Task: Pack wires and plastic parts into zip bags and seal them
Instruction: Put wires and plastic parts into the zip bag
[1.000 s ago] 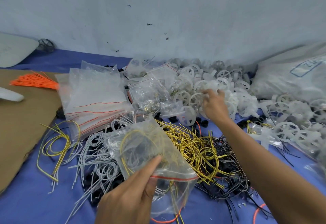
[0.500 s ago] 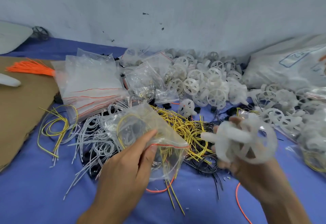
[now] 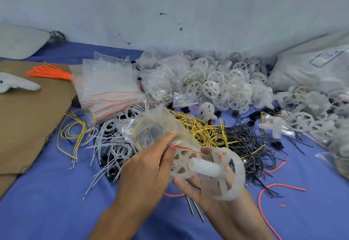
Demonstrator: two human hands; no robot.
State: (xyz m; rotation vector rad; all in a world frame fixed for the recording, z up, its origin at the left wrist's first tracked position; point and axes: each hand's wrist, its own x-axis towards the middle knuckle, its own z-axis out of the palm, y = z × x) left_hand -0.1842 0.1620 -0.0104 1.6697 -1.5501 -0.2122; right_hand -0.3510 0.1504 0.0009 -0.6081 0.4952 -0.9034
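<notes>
A person's two bare hands work low in the centre, above a desk [image 3: 47, 192] covered with blue cloth.

The left hand [image 3: 145, 170] holds a clear plastic zip bag with a red seal line [image 3: 156, 128]. Its thumb and fingers [image 3: 166, 137] pinch the bag just behind the open mouth. Inside the bag, a coil of yellow wire and some pale wire show through the plastic.

The right hand [image 3: 200, 194] lies palm up, fingers curled under a white translucent plastic spoked wheel with a cylindrical hub [image 3: 219, 170], grasping it. The wheel's hub points at the bag's mouth and the wheel touches the bag's edge. A spoked disc shows through the plastic right at the mouth; whether it belongs to the same piece cannot be told.

Behind the hands, tangled heaps of wire lie on the cloth:
- Grey-white wires [image 3: 113, 143] on the left.
- Yellow wires [image 3: 204, 132] in the middle.
- Thin black wires [image 3: 251, 141] on the right.

Farther back on the left is a stack of empty zip bags [image 3: 107, 86], and on the right a large pile of white plastic wheels [image 3: 228, 85].

A brown cardboard sheet [image 3: 28, 122] covers the left side, with a bundle of orange wires [image 3: 49, 71] on it. A single orange wire [image 3: 273, 187] lies loose on the cloth to the right of the hands.
</notes>
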